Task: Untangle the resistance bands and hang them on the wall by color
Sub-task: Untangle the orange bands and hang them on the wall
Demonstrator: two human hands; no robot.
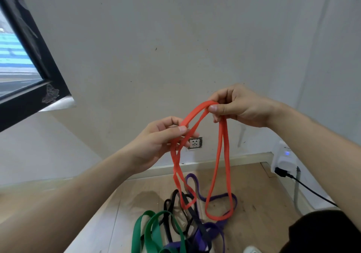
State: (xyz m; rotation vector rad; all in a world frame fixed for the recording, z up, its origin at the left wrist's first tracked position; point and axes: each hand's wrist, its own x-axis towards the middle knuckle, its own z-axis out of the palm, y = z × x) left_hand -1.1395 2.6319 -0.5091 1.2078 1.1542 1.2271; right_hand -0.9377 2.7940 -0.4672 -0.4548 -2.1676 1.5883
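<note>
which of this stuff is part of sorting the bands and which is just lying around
Job: orange band, pinched by left hand and right hand; green band, black band, purple band tangled on the floor.
Lying about: wall socket, white adapter, black cable, window.

Orange band (pixel 219 155) held up, twisted; green (pixel 154 231), black (pixel 187 211), purple (pixel 213 231) bands tangled on floor.
</note>
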